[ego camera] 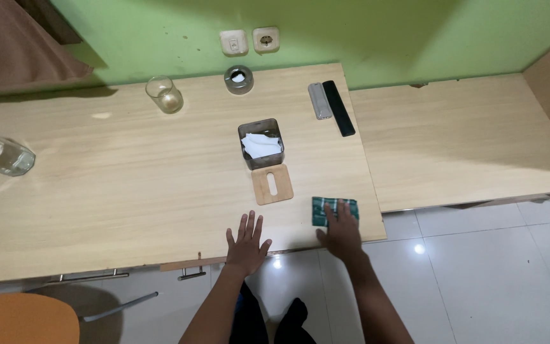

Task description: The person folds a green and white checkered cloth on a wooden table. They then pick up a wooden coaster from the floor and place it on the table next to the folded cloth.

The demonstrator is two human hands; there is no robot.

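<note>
Green checked cloth [333, 211], folded into a small square, is lying near the front edge of the wooden desk [97, 191], with the right hand [340, 233] pressing flat on it, fingers extended. Left hand [247, 243] is resting open on the desk nearby, grasping nothing, below the wooden lid [272, 184] and tissue box [261, 143].

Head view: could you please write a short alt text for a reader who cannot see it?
Seen from above, a person's right hand presses on a folded green checked cloth at the edge of a wooden desk, the left hand flat beside it. Farther back stand an open tissue box, its wooden lid and a drinking glass.
</note>
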